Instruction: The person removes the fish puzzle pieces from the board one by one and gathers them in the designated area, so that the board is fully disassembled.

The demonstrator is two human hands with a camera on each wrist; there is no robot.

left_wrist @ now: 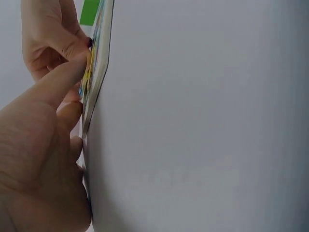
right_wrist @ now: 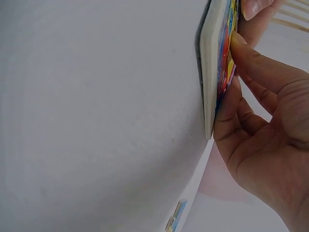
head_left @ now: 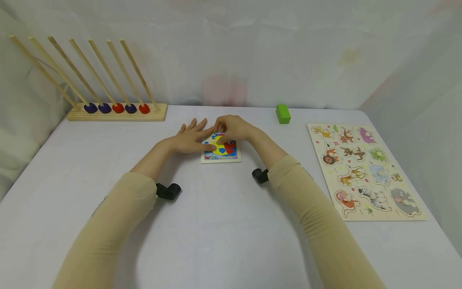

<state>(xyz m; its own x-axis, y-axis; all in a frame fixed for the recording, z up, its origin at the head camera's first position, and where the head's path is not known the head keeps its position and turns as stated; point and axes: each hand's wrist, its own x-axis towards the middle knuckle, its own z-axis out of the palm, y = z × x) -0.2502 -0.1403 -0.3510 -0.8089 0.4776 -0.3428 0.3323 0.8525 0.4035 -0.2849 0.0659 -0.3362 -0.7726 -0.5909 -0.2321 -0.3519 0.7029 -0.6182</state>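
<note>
We judge the fish puzzle (head_left: 221, 160) to be light and stiff, most likely a thin wooden board whose smooth printed face could let a fingertip slide; it should not be fragile, though any loose pieces might tip out if we tilted it. We would take hold of the board by its pale side edges, and press pieces from above, near their middles. It lies on the worktop (head_left: 216, 224), in front of us and under both hands. Our left hand (head_left: 190, 140) has a released grip, fingers spread, with the thumb laid along the face; our right hand (head_left: 235, 127) has bent fingers and its thumb on the face, but we cannot tell whether that grip pinches a piece. The picture shows a yellow fish with blue patches, a red head and a round eye facing right, on a blue ground.
</note>
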